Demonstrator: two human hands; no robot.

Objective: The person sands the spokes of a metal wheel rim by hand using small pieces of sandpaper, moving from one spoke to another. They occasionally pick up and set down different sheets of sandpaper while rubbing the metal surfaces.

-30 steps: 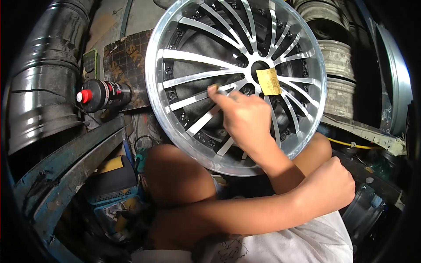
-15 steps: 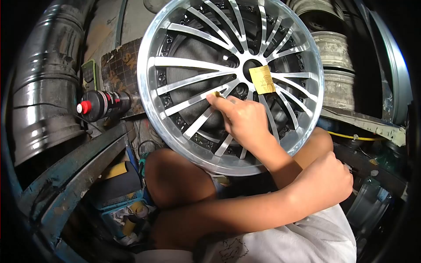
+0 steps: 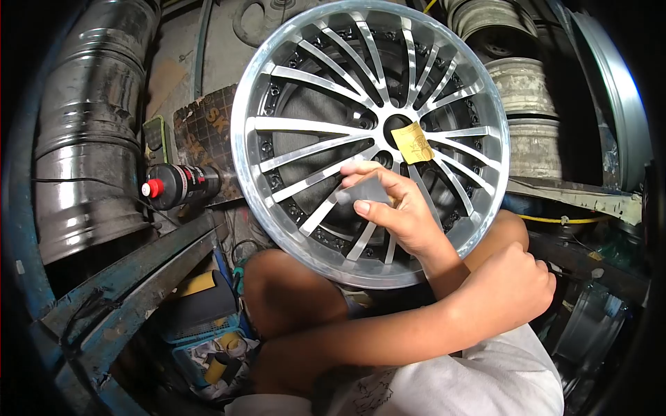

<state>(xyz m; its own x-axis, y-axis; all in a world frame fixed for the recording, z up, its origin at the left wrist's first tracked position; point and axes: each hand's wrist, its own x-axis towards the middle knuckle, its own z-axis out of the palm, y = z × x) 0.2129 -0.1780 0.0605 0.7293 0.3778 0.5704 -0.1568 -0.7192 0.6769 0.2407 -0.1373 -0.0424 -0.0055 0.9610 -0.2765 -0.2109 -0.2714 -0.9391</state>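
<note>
Dark grey sheet (image 3: pixel 372 195), like fine sandpaper, is pinched in my right hand (image 3: pixel 406 208), its thumb in front and fingers behind. That hand is over the lower spokes of a silver multi-spoke wheel (image 3: pixel 312 130), which is propped up facing me. A yellow printed paper (image 3: pixel 413 143) lies against the hub, partly covering the centre hole. My left forearm crosses in front of the right one. At its end my left hand (image 3: pixel 517 281) is closed, right of the wheel's lower edge; anything inside its fingers is hidden.
Stacked metal rims (image 3: pixel 90 139) stand on the left, with other rims (image 3: pixel 524 90) at upper right. A black bottle with a red cap (image 3: pixel 182 186) lies left of the wheel. Below it are a blue metal frame (image 3: pixel 132 277) and a blue basket (image 3: pixel 191 353) of rags and yellow-backed rolls.
My right hand has turned and lifted off the spoke, so the grey face of its sheet now shows. The whole view has shifted slightly, and the yellow paper sits more tilted.
</note>
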